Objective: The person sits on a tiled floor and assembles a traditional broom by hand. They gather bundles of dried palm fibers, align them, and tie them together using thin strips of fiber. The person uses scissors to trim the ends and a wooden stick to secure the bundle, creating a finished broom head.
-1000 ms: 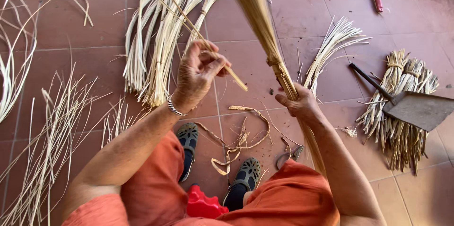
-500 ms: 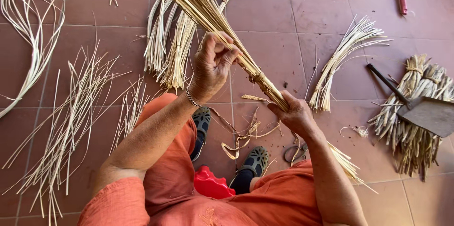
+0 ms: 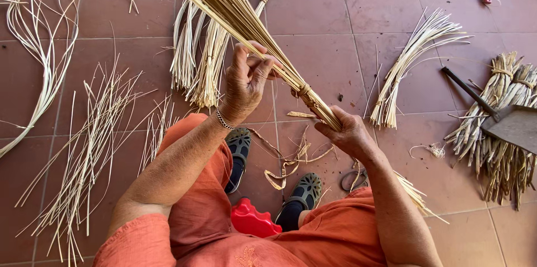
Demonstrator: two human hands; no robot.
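2 hands | right hand [image 3: 348,133] clenched on straw bundle [image 3: 240,15] | left hand [image 3: 249,79] fingers curled, touching

Red tiled floor [image 3: 335,15] strewn with straw bundles [image 3: 411,65] and loose strips [image 3: 84,149].

Loose thin sticks [image 3: 84,149] at nine o'clock, flat metal blade [image 3: 512,124] at three o'clock, red stool [image 3: 254,221] at six o'clock

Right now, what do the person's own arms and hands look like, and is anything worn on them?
Both hands are bare, with no gloves. The left hand has a thin silver-coloured chain bracelet at the wrist. The right hand shows no ring or band. Both forearms are uncovered; short orange sleeves matching the orange clothing start near the elbows.
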